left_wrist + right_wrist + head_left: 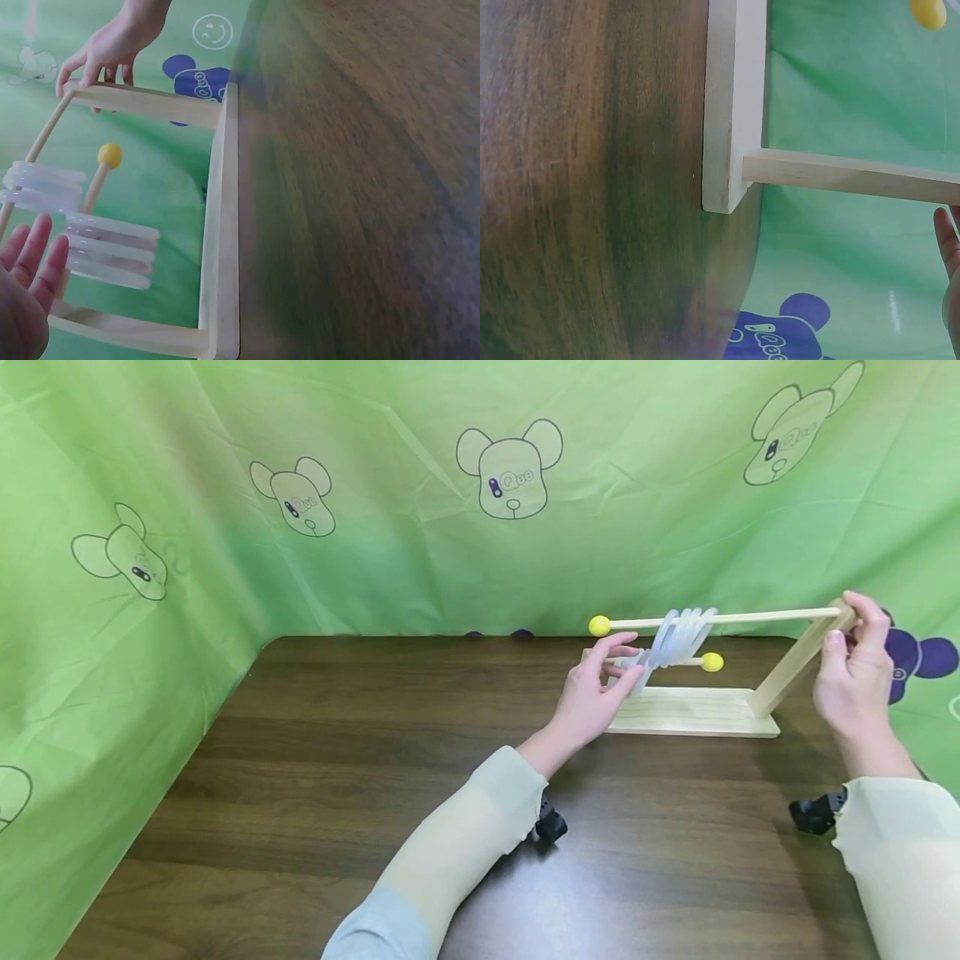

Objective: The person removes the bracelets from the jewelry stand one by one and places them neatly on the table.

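Observation:
A pale wooden stand [693,712] has two horizontal rods, each tipped with a yellow ball [599,626]. Translucent whitish rings [681,637] hang on the upper rod, and more rings [112,251] sit on the lower rod, as the left wrist view shows. My left hand [585,697] is at the rings, its fingers fairly straight and seeming to touch them; whether it pinches one is hard to see. My right hand [858,672] grips the top of the right upright post [795,664], thumb in front. Only its fingertips show in the right wrist view.
The stand is on a dark brown wooden table [315,793], near its back edge. Behind and to the left hangs a green curtain [390,527] with bear-head drawings. Black wrist cameras [551,822] are under both sleeves.

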A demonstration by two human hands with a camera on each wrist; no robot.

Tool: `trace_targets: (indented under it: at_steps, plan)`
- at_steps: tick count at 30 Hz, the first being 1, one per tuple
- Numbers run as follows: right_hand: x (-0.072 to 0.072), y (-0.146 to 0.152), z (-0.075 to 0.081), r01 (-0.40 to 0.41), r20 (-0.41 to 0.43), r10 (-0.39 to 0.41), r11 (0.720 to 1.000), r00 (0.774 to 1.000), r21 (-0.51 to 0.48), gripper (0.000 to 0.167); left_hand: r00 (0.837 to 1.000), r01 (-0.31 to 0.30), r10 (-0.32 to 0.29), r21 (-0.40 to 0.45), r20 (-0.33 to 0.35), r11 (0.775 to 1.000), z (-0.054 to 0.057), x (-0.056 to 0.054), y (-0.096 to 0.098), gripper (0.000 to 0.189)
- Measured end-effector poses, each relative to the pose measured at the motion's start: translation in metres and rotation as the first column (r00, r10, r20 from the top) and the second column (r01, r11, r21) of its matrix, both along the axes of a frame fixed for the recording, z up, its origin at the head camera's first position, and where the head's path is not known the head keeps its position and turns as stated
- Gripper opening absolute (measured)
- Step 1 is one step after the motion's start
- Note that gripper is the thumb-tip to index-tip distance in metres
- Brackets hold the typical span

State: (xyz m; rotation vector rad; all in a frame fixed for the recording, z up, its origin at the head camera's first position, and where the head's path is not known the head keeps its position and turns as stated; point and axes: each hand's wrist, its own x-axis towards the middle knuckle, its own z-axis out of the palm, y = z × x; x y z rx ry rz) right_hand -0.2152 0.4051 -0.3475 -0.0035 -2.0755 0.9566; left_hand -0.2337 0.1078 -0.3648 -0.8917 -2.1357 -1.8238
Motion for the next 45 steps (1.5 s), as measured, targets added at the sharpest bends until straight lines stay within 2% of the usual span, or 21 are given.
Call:
trace_targets:
  at_steps: [7, 12, 16, 29, 37, 45]
  plan:
    - [-0.001, 0.0, -0.001, 0.015, -0.016, -0.015, 1.0, 1.0, 0.007, 0.038, 1.0, -0.009, 0.008, 0.05, 0.008, 0.999, -0.004, -0.007, 0.014, 0.035]
    - [-0.001, 0.0, -0.002, 0.023, -0.013, -0.023, 1.0, 1.0, 0.011, 0.037, 0.998, 0.006, -0.011, 0.091, 0.055, 0.996, -0.005, -0.008, 0.021, 0.033]
    - [-0.001, -0.001, -0.002, 0.019, -0.005, -0.019, 1.0, 1.0, 0.004, 0.037, 0.997, 0.004, -0.011, 0.086, 0.075, 0.996, -0.003, -0.007, 0.024, 0.032]
    - [-0.001, -0.001, -0.002, -0.005, -0.014, 0.005, 1.0, 1.0, 0.0, 0.037, 0.991, 0.016, -0.028, 0.094, 0.129, 0.995, 0.006, -0.006, 0.026, 0.024]
    - [0.0, -0.003, -0.002, 0.008, 0.007, -0.008, 1.0, 1.0, -0.016, 0.039, 0.992, 0.007, -0.02, 0.103, 0.124, 0.995, 0.006, -0.007, 0.023, 0.02]
    - [0.001, -0.004, -0.001, 0.012, 0.0, -0.012, 1.0, 1.0, -0.019, 0.039, 0.989, 0.031, -0.055, 0.174, 0.134, 0.984, 0.003, -0.01, 0.017, 0.017]
